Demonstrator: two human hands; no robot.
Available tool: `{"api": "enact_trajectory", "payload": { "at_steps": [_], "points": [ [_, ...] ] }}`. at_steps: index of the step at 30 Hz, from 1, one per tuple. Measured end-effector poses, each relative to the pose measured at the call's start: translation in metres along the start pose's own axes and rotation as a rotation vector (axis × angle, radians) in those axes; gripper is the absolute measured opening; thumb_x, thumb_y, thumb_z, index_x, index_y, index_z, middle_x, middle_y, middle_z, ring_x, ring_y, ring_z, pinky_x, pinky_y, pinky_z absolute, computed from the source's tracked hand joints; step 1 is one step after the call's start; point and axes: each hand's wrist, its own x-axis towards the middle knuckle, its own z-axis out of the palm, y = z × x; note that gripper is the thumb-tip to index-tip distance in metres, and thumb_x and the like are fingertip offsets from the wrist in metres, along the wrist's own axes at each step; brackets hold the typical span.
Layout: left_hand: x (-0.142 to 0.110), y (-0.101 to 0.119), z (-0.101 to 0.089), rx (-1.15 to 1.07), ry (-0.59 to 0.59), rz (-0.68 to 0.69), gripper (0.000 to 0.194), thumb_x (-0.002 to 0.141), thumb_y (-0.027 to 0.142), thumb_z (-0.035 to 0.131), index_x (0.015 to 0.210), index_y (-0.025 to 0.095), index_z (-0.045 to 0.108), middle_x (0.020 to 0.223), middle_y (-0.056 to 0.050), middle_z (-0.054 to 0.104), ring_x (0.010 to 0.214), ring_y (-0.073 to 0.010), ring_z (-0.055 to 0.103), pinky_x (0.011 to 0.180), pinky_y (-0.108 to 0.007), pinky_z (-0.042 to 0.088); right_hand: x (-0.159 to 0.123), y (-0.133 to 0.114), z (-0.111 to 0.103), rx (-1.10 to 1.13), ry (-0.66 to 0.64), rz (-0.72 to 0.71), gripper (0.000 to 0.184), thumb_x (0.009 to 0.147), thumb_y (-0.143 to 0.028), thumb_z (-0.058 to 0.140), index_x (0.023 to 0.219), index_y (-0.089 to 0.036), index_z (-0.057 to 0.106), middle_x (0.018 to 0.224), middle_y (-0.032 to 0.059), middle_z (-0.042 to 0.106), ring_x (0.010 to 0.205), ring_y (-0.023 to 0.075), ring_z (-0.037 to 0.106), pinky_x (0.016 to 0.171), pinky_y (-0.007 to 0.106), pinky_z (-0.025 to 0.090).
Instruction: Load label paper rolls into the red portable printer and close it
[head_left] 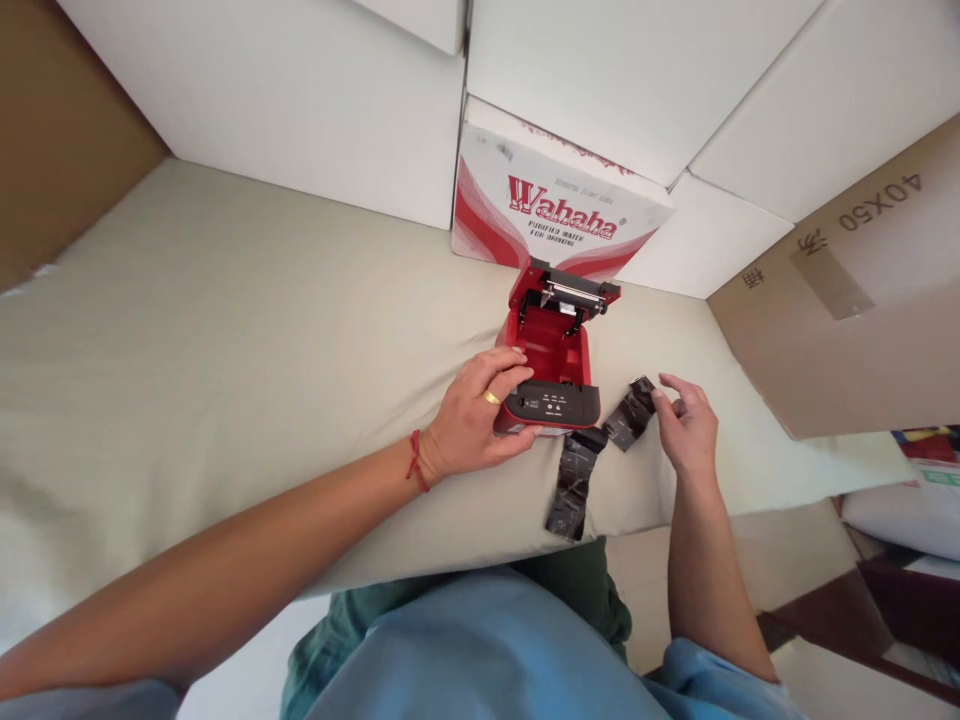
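A small red and black label printer [551,405] stands on the covered surface with its lid [574,292] tipped up, showing a bare red inside and a roller. My left hand [474,408] grips its front left corner, fingers over the rim and thumb along the front. Just right of the printer lies a crumpled black strip [630,414]. My right hand [686,425] is beside that strip's far end, thumb tip at its edge and fingers apart. A second black strip [574,485], also creased, lies in front of the printer; whether the two strips are joined I cannot tell.
A red and white Wahaha water carton [555,205] stands right behind the printer. White boxes [315,110] line the back. A brown cardboard box [847,300] is on the right, another brown panel [67,140] at far left. The pale cloth [225,330] ends at a front edge near my body.
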Motion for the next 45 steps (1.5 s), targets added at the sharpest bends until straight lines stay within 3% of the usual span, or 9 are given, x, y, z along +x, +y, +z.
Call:
{"api": "enact_trajectory", "payload": {
  "at_steps": [8,15,19,23,27,31,35,41,45],
  "points": [
    [-0.001,-0.001,0.0,-0.029,-0.023,-0.03,0.068,0.095,0.039,0.086,0.155,0.024,0.057,0.152,-0.021,0.067,0.144,-0.0387,0.07,0.121,-0.061,0.062,-0.04,-0.063,0.009,-0.065,-0.647,-0.317,0.031,0.102,-0.036,0.076,0.129,-0.027,0.086,0.121,0.0112,0.086,0.109,0.0288,0.082,0.095,0.042,0.067],
    [-0.001,-0.003,0.004,-0.108,0.001,-0.037,0.071,0.102,0.05,0.078,0.162,0.025,0.051,0.153,-0.022,0.064,0.146,-0.0384,0.067,0.123,-0.062,0.061,-0.01,-0.108,-0.108,0.23,-0.839,-0.596,0.033,0.104,-0.043,0.085,0.137,-0.036,0.087,0.118,0.0095,0.087,0.085,0.0197,0.078,0.056,0.026,0.052],
    [0.002,-0.004,0.003,-0.083,0.062,0.026,0.069,0.107,0.051,0.071,0.166,0.022,0.049,0.153,-0.023,0.064,0.147,-0.0376,0.067,0.124,-0.063,0.06,0.01,-0.148,-0.072,0.12,-0.613,-0.492,0.031,0.1,-0.049,0.087,0.128,-0.036,0.09,0.118,0.0066,0.088,0.068,0.0172,0.067,0.063,0.033,0.057],
    [0.004,-0.002,-0.004,0.037,0.086,0.169,0.076,0.109,0.057,0.067,0.174,0.025,0.044,0.156,-0.02,0.07,0.158,-0.039,0.063,0.132,-0.065,0.053,0.022,-0.168,0.012,-0.059,-0.403,-0.448,0.037,0.099,-0.033,0.078,0.135,-0.029,0.087,0.135,0.008,0.087,0.109,0.0284,0.082,0.105,0.046,0.064],
    [0.006,0.004,-0.006,0.122,0.017,0.308,0.064,0.112,0.047,0.064,0.168,0.018,0.053,0.153,-0.018,0.078,0.159,-0.0317,0.065,0.142,-0.057,0.042,0.03,-0.176,0.051,-0.237,-0.455,-0.443,0.039,0.103,-0.026,0.07,0.139,-0.029,0.084,0.141,0.0083,0.086,0.126,0.0308,0.081,0.114,0.048,0.061],
    [0.007,0.008,-0.005,0.119,-0.091,0.288,0.049,0.111,0.034,0.066,0.158,0.024,0.062,0.145,-0.012,0.084,0.149,-0.0278,0.074,0.137,-0.056,0.05,0.034,-0.182,0.056,-0.311,-0.449,-0.416,0.041,0.105,-0.027,0.068,0.143,-0.027,0.083,0.143,0.0103,0.086,0.128,0.0333,0.081,0.115,0.05,0.06],
    [0.008,0.006,-0.006,0.164,-0.05,0.282,0.036,0.109,0.031,0.07,0.144,0.023,0.071,0.135,-0.01,0.087,0.136,-0.0267,0.079,0.127,-0.054,0.06,0.023,-0.179,0.046,0.019,-0.399,-0.42,0.029,0.104,-0.033,0.072,0.125,-0.025,0.088,0.129,0.008,0.09,0.116,0.0281,0.084,0.111,0.045,0.063],
    [0.003,0.003,-0.007,0.186,-0.029,0.272,0.039,0.104,0.03,0.076,0.142,0.033,0.075,0.136,-0.007,0.085,0.136,-0.0283,0.076,0.12,-0.055,0.064,0.037,-0.167,0.028,0.287,0.343,-0.417,0.031,0.112,-0.048,0.063,0.115,-0.025,0.084,0.106,0.007,0.087,0.099,0.023,0.081,0.092,0.039,0.066],
    [0.001,0.002,-0.006,0.157,0.016,0.279,0.046,0.101,0.025,0.078,0.146,0.033,0.074,0.135,-0.008,0.084,0.134,-0.0284,0.075,0.121,-0.054,0.063,0.057,-0.158,0.037,0.207,0.362,-0.456,0.039,0.115,-0.049,0.055,0.133,-0.024,0.079,0.13,0.0122,0.084,0.109,0.0245,0.081,0.089,0.04,0.066]
  ]
}}
